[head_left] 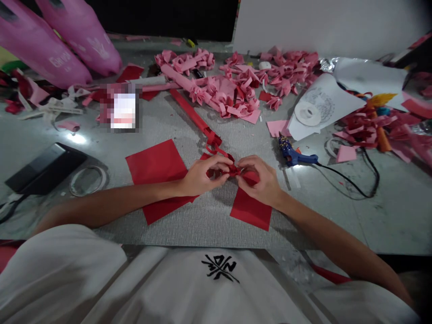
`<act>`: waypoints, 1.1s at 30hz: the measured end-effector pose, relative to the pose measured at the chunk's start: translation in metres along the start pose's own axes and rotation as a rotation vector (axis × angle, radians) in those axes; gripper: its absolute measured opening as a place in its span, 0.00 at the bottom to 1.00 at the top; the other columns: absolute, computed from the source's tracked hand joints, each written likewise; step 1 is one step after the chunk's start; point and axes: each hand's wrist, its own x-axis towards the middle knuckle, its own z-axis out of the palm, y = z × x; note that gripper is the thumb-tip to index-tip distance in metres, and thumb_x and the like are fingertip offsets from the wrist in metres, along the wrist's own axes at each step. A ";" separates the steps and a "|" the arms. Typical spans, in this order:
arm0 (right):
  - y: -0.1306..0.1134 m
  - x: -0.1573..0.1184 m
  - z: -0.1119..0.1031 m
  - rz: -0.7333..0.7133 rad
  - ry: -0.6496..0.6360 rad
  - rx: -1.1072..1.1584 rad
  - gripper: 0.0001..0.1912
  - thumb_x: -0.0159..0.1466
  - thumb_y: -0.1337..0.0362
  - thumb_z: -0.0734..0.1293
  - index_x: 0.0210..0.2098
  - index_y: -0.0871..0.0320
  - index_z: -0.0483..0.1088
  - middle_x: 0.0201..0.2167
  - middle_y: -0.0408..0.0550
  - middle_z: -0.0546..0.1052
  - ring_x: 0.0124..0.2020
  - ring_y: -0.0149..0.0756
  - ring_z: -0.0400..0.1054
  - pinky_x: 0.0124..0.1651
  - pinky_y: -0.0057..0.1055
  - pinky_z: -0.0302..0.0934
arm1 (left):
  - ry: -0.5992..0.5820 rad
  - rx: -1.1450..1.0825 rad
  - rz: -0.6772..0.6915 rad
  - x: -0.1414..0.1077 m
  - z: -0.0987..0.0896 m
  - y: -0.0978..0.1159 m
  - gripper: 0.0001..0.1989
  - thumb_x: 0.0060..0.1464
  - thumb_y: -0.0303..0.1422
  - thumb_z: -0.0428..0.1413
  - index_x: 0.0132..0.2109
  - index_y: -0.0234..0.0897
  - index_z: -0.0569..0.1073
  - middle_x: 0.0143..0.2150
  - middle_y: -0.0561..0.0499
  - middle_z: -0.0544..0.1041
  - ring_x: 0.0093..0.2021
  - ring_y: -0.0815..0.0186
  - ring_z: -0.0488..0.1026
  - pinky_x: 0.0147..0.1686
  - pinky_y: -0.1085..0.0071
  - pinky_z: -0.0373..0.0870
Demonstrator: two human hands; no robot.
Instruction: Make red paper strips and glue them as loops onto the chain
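Between my two hands is a small folded red paper piece [232,171]. My left hand [205,175] pinches its left side with thumb and fingertips; my right hand [258,180] pinches the right side. Fingers hide much of its shape. Under my left hand lies a large red paper sheet [158,166], and a smaller red paper square [251,211] lies below my right hand. Just beyond my fingers, curled red paper [213,138] sits at the near end of a long red paper strip [191,112].
Pink folded paper flowers [219,87] are heaped at the back. A blue glue gun [297,155] with a black cord lies right, near a white tape roll [308,113]. Left are a clear tape ring [88,181], a black box-shaped device [47,167] and pink bottles [84,36].
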 end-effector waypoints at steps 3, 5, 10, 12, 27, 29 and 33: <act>0.003 -0.004 0.005 0.062 0.030 0.034 0.15 0.65 0.68 0.71 0.50 0.52 0.68 0.45 0.49 0.77 0.42 0.37 0.76 0.45 0.37 0.77 | -0.014 -0.017 0.000 0.001 0.000 0.000 0.15 0.60 0.31 0.63 0.54 0.38 0.75 0.42 0.49 0.84 0.39 0.68 0.83 0.34 0.79 0.76; 0.003 -0.005 0.006 0.069 0.027 0.035 0.14 0.66 0.68 0.71 0.49 0.52 0.68 0.45 0.48 0.77 0.42 0.36 0.76 0.44 0.36 0.77 | -0.024 -0.032 -0.013 0.002 0.000 -0.001 0.16 0.60 0.31 0.63 0.54 0.38 0.74 0.41 0.49 0.84 0.37 0.69 0.83 0.28 0.80 0.72; 0.002 -0.003 0.001 0.057 0.043 0.057 0.11 0.68 0.65 0.71 0.47 0.52 0.67 0.45 0.49 0.77 0.41 0.36 0.76 0.44 0.36 0.77 | -0.012 -0.053 -0.051 0.002 0.000 -0.005 0.16 0.60 0.33 0.64 0.55 0.38 0.74 0.41 0.48 0.84 0.40 0.66 0.84 0.34 0.78 0.75; 0.003 -0.001 -0.003 0.075 0.096 0.026 0.07 0.69 0.65 0.69 0.45 0.52 0.67 0.44 0.49 0.77 0.39 0.34 0.76 0.43 0.35 0.76 | -0.014 -0.060 -0.056 0.002 -0.001 -0.006 0.17 0.60 0.33 0.64 0.55 0.38 0.74 0.40 0.49 0.85 0.39 0.67 0.84 0.35 0.78 0.76; 0.017 -0.001 -0.028 0.210 0.128 -0.051 0.10 0.73 0.64 0.66 0.44 0.53 0.81 0.28 0.42 0.83 0.24 0.33 0.77 0.30 0.29 0.75 | 0.009 -0.063 -0.032 0.000 -0.001 -0.006 0.17 0.60 0.34 0.64 0.55 0.38 0.74 0.42 0.48 0.84 0.41 0.66 0.84 0.36 0.78 0.77; 0.016 -0.002 -0.028 0.061 0.009 -0.113 0.17 0.74 0.69 0.61 0.53 0.50 0.79 0.43 0.45 0.85 0.38 0.35 0.82 0.44 0.34 0.79 | -0.005 -0.044 -0.022 -0.001 -0.002 -0.006 0.17 0.60 0.34 0.64 0.55 0.38 0.75 0.43 0.48 0.84 0.42 0.66 0.84 0.37 0.77 0.78; 0.014 -0.001 -0.024 -0.122 -0.172 -0.145 0.27 0.73 0.75 0.58 0.64 0.45 0.71 0.65 0.48 0.73 0.61 0.39 0.74 0.58 0.40 0.76 | -0.023 -0.019 -0.004 -0.002 -0.002 -0.005 0.18 0.61 0.33 0.63 0.56 0.38 0.74 0.42 0.49 0.84 0.39 0.67 0.84 0.37 0.76 0.79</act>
